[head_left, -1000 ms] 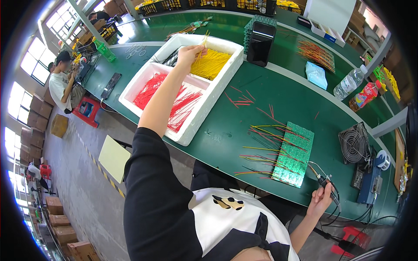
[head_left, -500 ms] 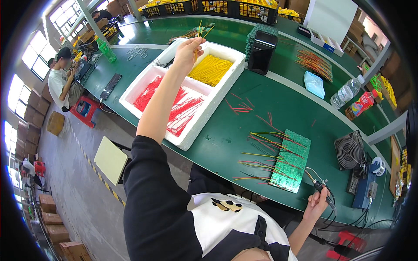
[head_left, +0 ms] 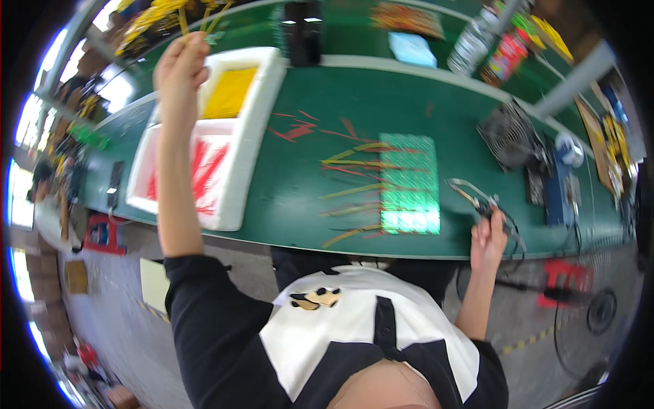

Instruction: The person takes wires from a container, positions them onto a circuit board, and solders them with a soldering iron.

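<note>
At the upper left my left hand [head_left: 182, 65] is raised over the far part of a white foam box [head_left: 251, 160]. Its fingers pinch several thin yellow wires [head_left: 208, 19], which stick up above the fingertips. One compartment of the box holds a pile of yellow wires [head_left: 231, 94], and the nearer one holds red wires [head_left: 206, 167], partly hidden by my forearm. My right hand [head_left: 488, 238] grips a soldering iron [head_left: 488, 207] near the table's front edge. To its left lies a shiny green circuit board panel [head_left: 411, 180], with red and yellow wires reaching out from its left side.
Loose red wire bits [head_left: 296, 128] lie between box and panel. A fan [head_left: 509, 136], a blue soldering station [head_left: 560, 194] and a solder spool [head_left: 569, 150] stand at the right. Bottles [head_left: 473, 42] and a black upright device [head_left: 302, 34] are at the back. Another person sits far left.
The whole view has turned, so the box and panel appear shifted left and up. The left hand still holds yellow wires, and the right hand still holds the soldering iron.
</note>
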